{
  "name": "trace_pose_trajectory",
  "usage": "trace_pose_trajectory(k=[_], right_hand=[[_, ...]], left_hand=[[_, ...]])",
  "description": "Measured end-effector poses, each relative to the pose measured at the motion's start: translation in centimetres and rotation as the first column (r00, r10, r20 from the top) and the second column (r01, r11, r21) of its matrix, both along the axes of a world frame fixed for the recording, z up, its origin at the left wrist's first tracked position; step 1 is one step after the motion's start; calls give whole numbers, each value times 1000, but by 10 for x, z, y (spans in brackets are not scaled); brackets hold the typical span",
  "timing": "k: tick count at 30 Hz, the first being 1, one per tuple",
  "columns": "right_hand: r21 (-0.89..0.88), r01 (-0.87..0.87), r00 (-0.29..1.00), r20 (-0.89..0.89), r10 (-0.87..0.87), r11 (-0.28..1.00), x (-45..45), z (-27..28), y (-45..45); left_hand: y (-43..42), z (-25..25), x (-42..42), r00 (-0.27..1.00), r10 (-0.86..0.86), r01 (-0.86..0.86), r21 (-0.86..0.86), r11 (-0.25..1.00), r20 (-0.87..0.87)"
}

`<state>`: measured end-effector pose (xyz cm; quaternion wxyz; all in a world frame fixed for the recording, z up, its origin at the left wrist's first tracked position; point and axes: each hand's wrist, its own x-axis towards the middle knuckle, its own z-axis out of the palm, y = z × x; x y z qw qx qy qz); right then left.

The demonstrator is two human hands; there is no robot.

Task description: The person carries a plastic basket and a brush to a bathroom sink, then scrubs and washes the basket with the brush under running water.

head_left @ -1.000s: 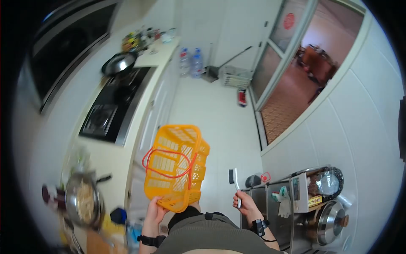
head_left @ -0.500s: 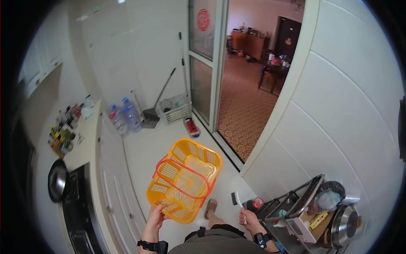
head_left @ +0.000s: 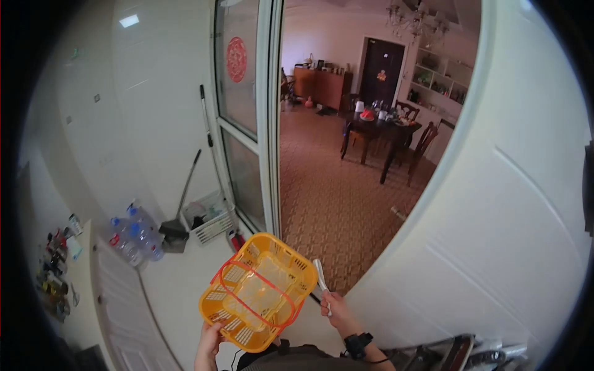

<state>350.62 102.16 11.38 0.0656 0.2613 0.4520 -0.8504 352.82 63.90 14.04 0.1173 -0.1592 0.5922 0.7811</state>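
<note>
My left hand (head_left: 211, 339) grips the near-left rim of a yellow plastic basket (head_left: 249, 339), its thumb over the edge. The basket hangs tilted in front of my body, and I see through its slotted walls; nothing shows inside. A red handle (head_left: 242, 301) lies across its opening. In my right hand (head_left: 339, 312), closed round the white handle, is a scrub brush (head_left: 319, 272) pointing up and away. The brush head is beside the basket's right rim; I cannot tell whether they touch.
Ahead is a doorway beside a glass sliding door (head_left: 240, 148), leading to a room with a dining table (head_left: 396, 128). Plastic bottles (head_left: 137, 238), a dustpan (head_left: 174, 236) and a white crate (head_left: 213, 227) stand at left. A rack (head_left: 455, 353) is at lower right.
My view has turned up and right toward the doorway. The basket and brush have come closer together, and the brush has risen. Both hands keep their hold.
</note>
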Motion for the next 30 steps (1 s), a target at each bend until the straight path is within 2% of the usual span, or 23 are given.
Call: trace_pose_trajectory(k=[2, 4, 5, 6, 8, 9, 11, 12, 14, 15, 18, 19, 21, 23, 24, 26, 27, 28, 30], right_hand=[[-51, 30, 999, -19, -31, 998, -64, -12, 19], [24, 116, 992, 51, -117, 993, -122, -31, 40], [-91, 109, 994, 8, -109, 990, -149, -47, 55], [-107, 131, 991, 1, -132, 986, -165, -56, 62], [-227, 260, 956, 196, -218, 939, -212, -63, 97], [-210, 283, 951, 189, -245, 936, -236, -49, 108], [-109, 365, 906, 271, -325, 925, -272, -5, 119], [-112, 387, 897, 275, -345, 915, -295, -6, 132], [-18, 603, 772, 266, -578, 797, -319, -20, 157], [-32, 675, 711, 293, -639, 737, -333, -23, 173], [7, 734, 633, 353, -689, 679, -367, -47, 221], [6, 736, 632, 351, -690, 677, -382, -58, 243], [-118, 794, 594, 358, -720, 596, -412, -81, 287], [-76, 771, 613, 360, -704, 632, -467, -97, 345], [-41, 752, 625, 360, -692, 658, -493, -100, 374], [-8, 694, 681, 331, -653, 720, -567, -75, 425], [20, 657, 713, 307, -630, 753, -609, -59, 452], [33, 631, 733, 302, -609, 775, -656, -40, 477], [185, 511, 774, 326, -543, 839, -746, -7, 512]], left_hand=[[16, -6, -76, 999, -27, 28, -26, 999, 31], [32, -29, -156, 992, -119, 121, -73, 990, 30], [43, -37, -199, 991, -137, 137, -80, 987, 6], [52, -54, -242, 991, -134, 135, -41, 990, 17], [94, -31, -320, 973, -204, 216, -127, 968, 105], [110, -27, -364, 968, -230, 240, -109, 965, 98], [146, -22, -444, 903, -417, 422, -38, 906, 101], [167, -24, -485, 893, -438, 444, -41, 895, 106], [210, -32, -549, 846, -522, 527, -20, 850, 113], [232, -12, -578, 786, -605, 606, 40, 795, 124], [295, -15, -659, 722, -663, 661, 86, 745, 198], [322, -4, -678, 723, -672, 649, 177, 740, 159], [365, -30, -722, 743, -649, 617, 207, 759, 165], [409, -39, -760, 791, -594, 532, 316, 786, 147], [422, -63, -781, 809, -567, 500, 327, 802, 153], [451, -120, -838, 855, -490, 422, 322, 847, 170], [466, -86, -857, 858, -476, 417, 279, 865, 194], [482, -84, -883, 873, -448, 385, 292, 875, 192], [498, -87, -928, 943, -282, 244, 205, 948, 177]])
